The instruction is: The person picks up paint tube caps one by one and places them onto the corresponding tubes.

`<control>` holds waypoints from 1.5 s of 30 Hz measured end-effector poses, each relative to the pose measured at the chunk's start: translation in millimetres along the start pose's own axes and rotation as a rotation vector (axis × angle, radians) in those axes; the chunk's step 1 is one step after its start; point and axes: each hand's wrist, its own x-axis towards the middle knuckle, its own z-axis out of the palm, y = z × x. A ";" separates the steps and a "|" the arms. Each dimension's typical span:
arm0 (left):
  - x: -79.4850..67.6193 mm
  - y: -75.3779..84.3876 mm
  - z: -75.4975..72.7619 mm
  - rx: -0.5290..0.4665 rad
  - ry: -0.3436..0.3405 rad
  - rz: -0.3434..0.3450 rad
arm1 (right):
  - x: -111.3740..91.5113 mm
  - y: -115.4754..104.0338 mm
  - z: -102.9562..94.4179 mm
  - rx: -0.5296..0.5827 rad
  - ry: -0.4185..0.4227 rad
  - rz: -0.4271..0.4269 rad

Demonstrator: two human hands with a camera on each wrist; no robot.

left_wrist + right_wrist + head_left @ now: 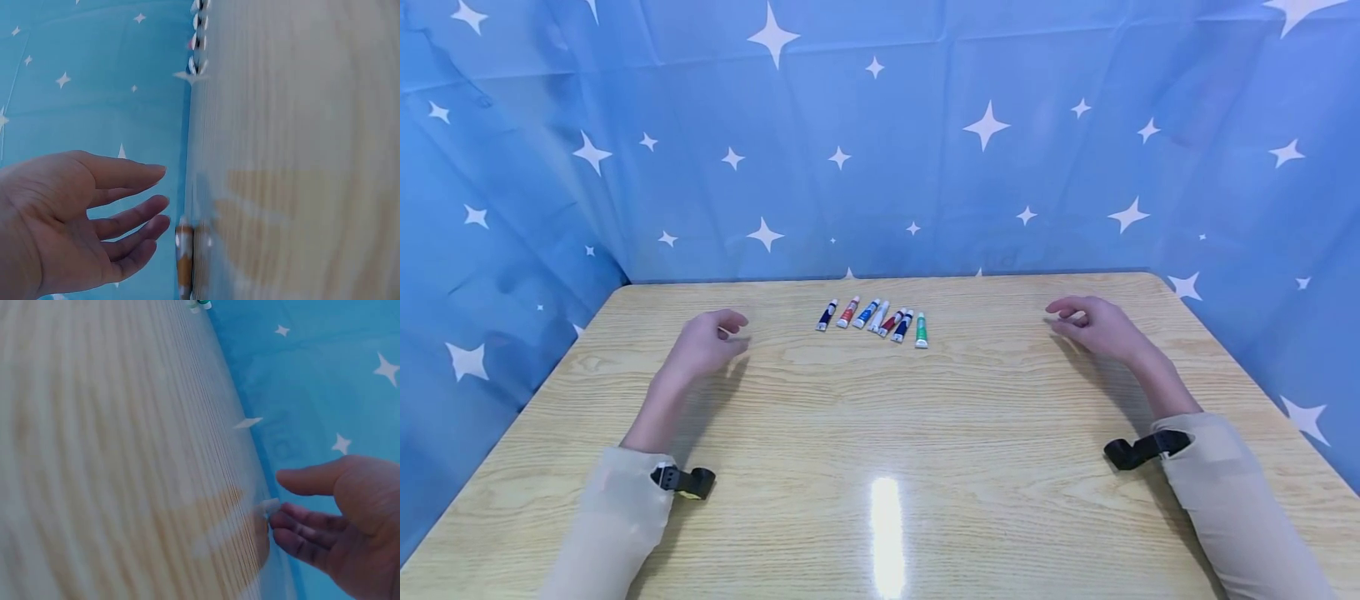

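Several small paint tubes lie in a loose row near the table's far edge in the head view: a dark blue tube (827, 316), an orange-red tube (848, 312), a blue tube (867, 313), a white tube (878, 317), a dark red tube (891, 323), a navy tube (903, 326) and a green tube (921, 331). My left hand (706, 343) is left of the row, fingers loosely bent and holding nothing. Well to the right of the tubes is my right hand (1096, 327), also loosely bent around nothing. Both wrist views show the left hand (81, 225) and right hand (350, 519) apart from any tube.
The light wood table (775, 450) ends at a blue cloth (880, 167) with white stars behind and at both sides. A bright light reflection lies on the near part of the tabletop. Black wrist cameras (685, 481) sit on both sleeves.
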 end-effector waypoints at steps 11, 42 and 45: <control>-7.2 -20.5 -16.4 -0.001 -0.039 -0.068 | -0.6 1.5 1.2 -0.018 -0.013 0.022; -7.8 -28.3 -18.0 0.017 -0.082 -0.146 | -1.7 3.3 2.3 -0.022 0.010 0.079; -6.8 -27.7 -16.4 0.007 -0.088 -0.139 | -1.4 1.1 2.0 -0.006 0.014 0.082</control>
